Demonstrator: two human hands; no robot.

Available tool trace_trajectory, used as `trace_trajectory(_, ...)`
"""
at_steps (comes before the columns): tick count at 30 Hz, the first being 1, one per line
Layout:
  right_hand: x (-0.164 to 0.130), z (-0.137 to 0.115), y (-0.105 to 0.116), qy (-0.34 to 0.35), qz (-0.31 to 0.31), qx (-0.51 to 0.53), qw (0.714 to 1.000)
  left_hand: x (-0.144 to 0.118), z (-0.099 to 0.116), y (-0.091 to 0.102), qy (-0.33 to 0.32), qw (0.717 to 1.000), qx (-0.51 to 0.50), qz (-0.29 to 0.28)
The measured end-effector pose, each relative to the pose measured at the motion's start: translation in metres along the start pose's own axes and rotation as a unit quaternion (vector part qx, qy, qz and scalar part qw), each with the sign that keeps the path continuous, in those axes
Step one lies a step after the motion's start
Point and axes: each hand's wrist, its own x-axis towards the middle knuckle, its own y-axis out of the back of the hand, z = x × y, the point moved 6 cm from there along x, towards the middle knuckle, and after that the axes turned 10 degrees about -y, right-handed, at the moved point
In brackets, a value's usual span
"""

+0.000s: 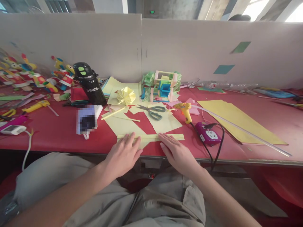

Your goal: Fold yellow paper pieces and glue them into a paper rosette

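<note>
Along the near edge of the red bench (59,132), a folded yellow paper strip (175,136) lies flat, and both hands press on it. Left hand (123,154) rests palm down with fingers (129,138) spread flat on the strip's left part; right hand (176,153) lies flat beside it, fingers (165,138) extended on the strip, gripping nothing. Just behind sit grey-handled scissors (152,111) on yellow paper sheets (165,123), with a yellow glue gun (186,110) to the right and a black flask (88,82) to the left.

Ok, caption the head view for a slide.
Left hand and right hand press a folded yellow paper strip on a red table, scissors behind.
</note>
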Motion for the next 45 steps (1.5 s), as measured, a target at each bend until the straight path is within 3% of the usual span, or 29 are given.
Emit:
trace_trajectory(5, 0.001, 0.032, 0.015, -0.072, 0.023, 0.015, 0.997, 0.001, -0.004, 0.003, -0.022, 0.999, 0.027, -0.007)
trace_trajectory(10, 0.006, 0.056, 0.024, -0.098, 0.053, 0.008, 0.994, 0.009, -0.024, 0.005, -0.041, 0.998, -0.032, -0.02)
trace_trajectory(13, 0.017, 0.056, 0.026, -0.049, 0.033, -0.006, 0.998, 0.018, -0.039, 0.006, -0.064, 0.996, -0.051, -0.033)
trace_trajectory(17, 0.034, 0.051, 0.031, 0.007, -0.017, 0.013, 1.0, 0.029, -0.06, 0.005, -0.022, 0.987, -0.157, -0.033)
trace_trajectory(22, 0.046, 0.048, 0.035, -0.02, -0.11, 0.025, 0.993, 0.033, -0.076, -0.001, 0.028, 0.951, -0.304, -0.042)
trace_trajectory(29, 0.061, 0.053, 0.028, -0.077, -0.141, 0.126, 0.979, 0.037, -0.089, -0.005, 0.05, 0.915, -0.383, -0.117)
trace_trajectory(32, 0.073, 0.059, 0.031, -0.119, -0.123, 0.241, 0.955, 0.035, -0.095, -0.005, 0.034, 0.904, -0.401, -0.148)
trace_trajectory(38, 0.102, 0.07, 0.035, -0.204, 0.006, 0.434, 0.878, 0.029, -0.099, -0.011, 0.042, 0.863, -0.472, -0.177)
trace_trajectory(42, 0.128, 0.063, 0.025, -0.234, 0.048, 0.515, 0.823, 0.028, -0.089, -0.018, 0.059, 0.823, -0.538, -0.173)
trace_trajectory(45, 0.147, 0.058, 0.016, -0.254, 0.066, 0.542, 0.798, 0.027, -0.087, -0.022, 0.089, 0.811, -0.561, -0.142)
